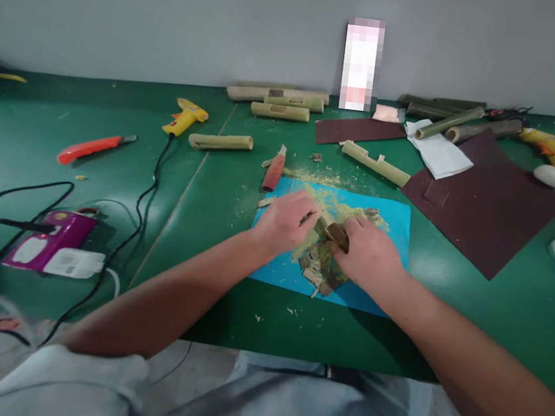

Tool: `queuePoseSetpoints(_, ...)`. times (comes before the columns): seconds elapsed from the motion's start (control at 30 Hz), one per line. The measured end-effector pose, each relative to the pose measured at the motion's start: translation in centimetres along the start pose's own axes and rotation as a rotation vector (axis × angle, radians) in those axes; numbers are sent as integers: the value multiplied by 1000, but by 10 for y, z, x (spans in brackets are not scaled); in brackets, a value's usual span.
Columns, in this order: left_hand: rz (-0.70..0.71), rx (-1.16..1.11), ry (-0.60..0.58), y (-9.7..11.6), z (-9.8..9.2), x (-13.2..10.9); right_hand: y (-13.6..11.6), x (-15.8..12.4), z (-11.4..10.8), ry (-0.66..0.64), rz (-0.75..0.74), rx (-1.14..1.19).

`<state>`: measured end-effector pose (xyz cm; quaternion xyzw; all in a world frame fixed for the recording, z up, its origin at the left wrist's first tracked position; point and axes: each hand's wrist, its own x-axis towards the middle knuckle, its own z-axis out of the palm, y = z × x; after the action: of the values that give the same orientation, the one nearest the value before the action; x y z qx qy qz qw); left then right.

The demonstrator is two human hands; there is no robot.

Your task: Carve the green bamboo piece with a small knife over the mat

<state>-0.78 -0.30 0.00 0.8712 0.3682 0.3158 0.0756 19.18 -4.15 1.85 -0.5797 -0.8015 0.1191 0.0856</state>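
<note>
My left hand [289, 219] is closed, its bent fingers gripping one end of a bamboo piece [323, 224]. From the other side my right hand [372, 249] is closed round the same piece, where a brown curved part [338, 236] shows by the thumb. Whether that part is bamboo or folded sandpaper, I cannot tell. Both hands are over a blue sheet [390, 224], strewn with bamboo chips [318, 276] and pale dust. Just beyond my left hand lies a knife with a red handle [274, 171].
On the green table [159, 275], cut bamboo tubes [375, 164] lie along the back. Dark brown sheets [493, 206] and a white cloth [439, 151] are at right. At left are a yellow glue gun [186, 117], an orange cutter [91, 148] and a purple box [55, 243] with cables.
</note>
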Motion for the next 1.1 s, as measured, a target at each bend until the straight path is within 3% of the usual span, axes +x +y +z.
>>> queuePoseSetpoints(0.1,26,-36,-52,0,-1,1,0,0,0,-15,-12,2)
queuePoseSetpoints(0.23,-8,-12,29,-1,-2,2,0,-1,0,-3,8,8)
queuePoseSetpoints(0.37,49,-67,-68,4,-1,-2,0,0,0,-5,-2,2)
queuePoseSetpoints(0.53,39,-57,72,8,-5,-4,0,1,0,-10,-15,-1)
queuePoseSetpoints(0.63,10,-15,100,2,-8,-1,0,1,0,-11,-10,3)
queuePoseSetpoints(0.83,-72,26,63,-14,-9,4,-1,0,1,14,2,4)
queuePoseSetpoints(1.1,-79,46,21,-15,-7,3,0,-1,2,4,9,-2)
